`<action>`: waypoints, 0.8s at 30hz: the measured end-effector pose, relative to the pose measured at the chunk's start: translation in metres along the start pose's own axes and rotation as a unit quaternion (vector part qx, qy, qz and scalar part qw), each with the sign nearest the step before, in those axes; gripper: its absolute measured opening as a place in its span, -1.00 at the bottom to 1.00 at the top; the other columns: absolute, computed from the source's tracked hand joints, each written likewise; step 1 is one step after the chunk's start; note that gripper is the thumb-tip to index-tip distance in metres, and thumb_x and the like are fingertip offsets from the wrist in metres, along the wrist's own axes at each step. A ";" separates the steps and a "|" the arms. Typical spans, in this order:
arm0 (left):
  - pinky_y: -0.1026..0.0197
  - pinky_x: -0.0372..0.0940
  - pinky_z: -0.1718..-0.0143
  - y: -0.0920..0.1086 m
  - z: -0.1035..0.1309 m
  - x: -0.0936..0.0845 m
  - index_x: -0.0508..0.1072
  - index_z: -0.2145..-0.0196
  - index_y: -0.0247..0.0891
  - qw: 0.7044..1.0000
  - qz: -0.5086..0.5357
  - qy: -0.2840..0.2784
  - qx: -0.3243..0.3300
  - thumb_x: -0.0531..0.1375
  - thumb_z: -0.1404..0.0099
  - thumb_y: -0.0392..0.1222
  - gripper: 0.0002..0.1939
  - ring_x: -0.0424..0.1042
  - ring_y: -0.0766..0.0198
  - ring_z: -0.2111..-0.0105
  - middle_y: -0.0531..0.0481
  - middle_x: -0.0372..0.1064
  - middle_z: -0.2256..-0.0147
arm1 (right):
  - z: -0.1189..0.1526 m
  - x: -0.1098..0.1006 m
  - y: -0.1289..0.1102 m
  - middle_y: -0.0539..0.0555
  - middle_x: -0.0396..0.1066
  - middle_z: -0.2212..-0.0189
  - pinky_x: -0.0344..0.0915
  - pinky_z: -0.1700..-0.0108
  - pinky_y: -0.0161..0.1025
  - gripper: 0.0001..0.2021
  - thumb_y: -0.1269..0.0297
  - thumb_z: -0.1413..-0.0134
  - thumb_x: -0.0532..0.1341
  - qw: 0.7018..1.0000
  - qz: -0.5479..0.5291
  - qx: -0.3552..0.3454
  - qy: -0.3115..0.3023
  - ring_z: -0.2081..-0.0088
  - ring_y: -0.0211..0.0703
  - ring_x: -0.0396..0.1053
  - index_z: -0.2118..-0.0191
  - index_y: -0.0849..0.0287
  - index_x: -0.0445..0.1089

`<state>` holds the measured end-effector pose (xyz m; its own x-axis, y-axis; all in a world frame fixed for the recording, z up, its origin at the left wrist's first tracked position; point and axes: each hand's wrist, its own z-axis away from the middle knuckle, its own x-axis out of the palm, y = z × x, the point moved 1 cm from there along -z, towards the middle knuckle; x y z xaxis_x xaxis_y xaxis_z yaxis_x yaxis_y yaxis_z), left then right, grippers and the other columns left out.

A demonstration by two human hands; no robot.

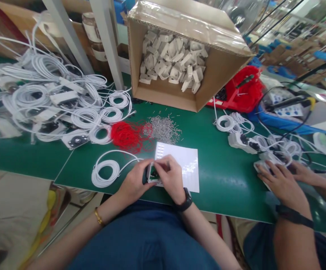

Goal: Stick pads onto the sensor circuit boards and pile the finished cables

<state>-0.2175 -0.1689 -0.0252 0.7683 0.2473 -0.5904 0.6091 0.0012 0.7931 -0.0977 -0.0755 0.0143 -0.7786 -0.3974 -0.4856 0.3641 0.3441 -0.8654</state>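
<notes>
My left hand (134,180) grips the left side of a small white housing (149,176) with a dark and green inside. Over the housing's opening, my right hand (170,176) has its thumb and fingers pinched together; what they hold, if anything, is too small to make out. A white cable runs left from the housing to a coil (105,173) on the table. Beneath my right hand lies a white sheet (191,168) with small pale pieces along its left edge. Beyond it are a pile of small metal screws (165,128) and a bundle of red rings or bands (125,137).
A carton (165,92) of white plastic parts stands at the back. Many coiled white cables (30,95) heap up at left. At right, a co-worker's hands (282,183) handle a white unit near a red bin (243,92) and a blue tray (289,125).
</notes>
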 end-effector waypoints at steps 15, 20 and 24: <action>-0.10 0.09 -0.14 0.017 -0.011 -0.002 0.05 -0.24 -0.16 0.994 -0.045 -0.083 0.060 0.14 -0.25 -0.27 -0.36 0.09 0.00 -0.12 -0.21 0.07 -0.13 | 0.023 -0.021 0.014 -0.03 0.37 0.56 0.21 0.47 -0.34 -0.90 0.28 -0.04 0.22 0.994 0.030 0.103 0.010 0.57 -0.29 0.22 0.39 0.18 0.42; -0.09 0.12 -0.12 0.017 -0.011 -0.001 0.06 -0.24 -0.14 0.994 -0.044 -0.074 0.063 0.15 -0.18 -0.34 -0.31 0.10 0.01 -0.11 -0.20 0.08 -0.11 | 0.023 -0.020 0.012 0.11 0.42 0.38 0.28 0.31 -0.28 -0.82 0.36 -0.18 0.06 0.994 0.091 -0.051 -0.040 0.35 -0.17 0.37 0.29 0.19 0.41; -0.09 0.14 -0.10 0.017 -0.011 -0.003 0.09 -0.21 -0.09 0.995 -0.035 -0.078 0.059 0.21 -0.12 -0.34 -0.28 0.11 0.01 -0.10 -0.17 0.09 -0.10 | -0.012 -0.040 0.011 0.05 0.44 0.45 0.28 0.35 -0.32 -0.83 0.32 -0.18 0.10 0.995 0.063 -0.053 -0.052 0.41 -0.21 0.38 0.35 0.16 0.42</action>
<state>-0.2116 -0.1594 -0.0089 0.7393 0.0978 -0.6662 0.6733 -0.1021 0.7322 -0.0688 -0.0451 0.0256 -0.6705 -0.4296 -0.6049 0.3956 0.4827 -0.7814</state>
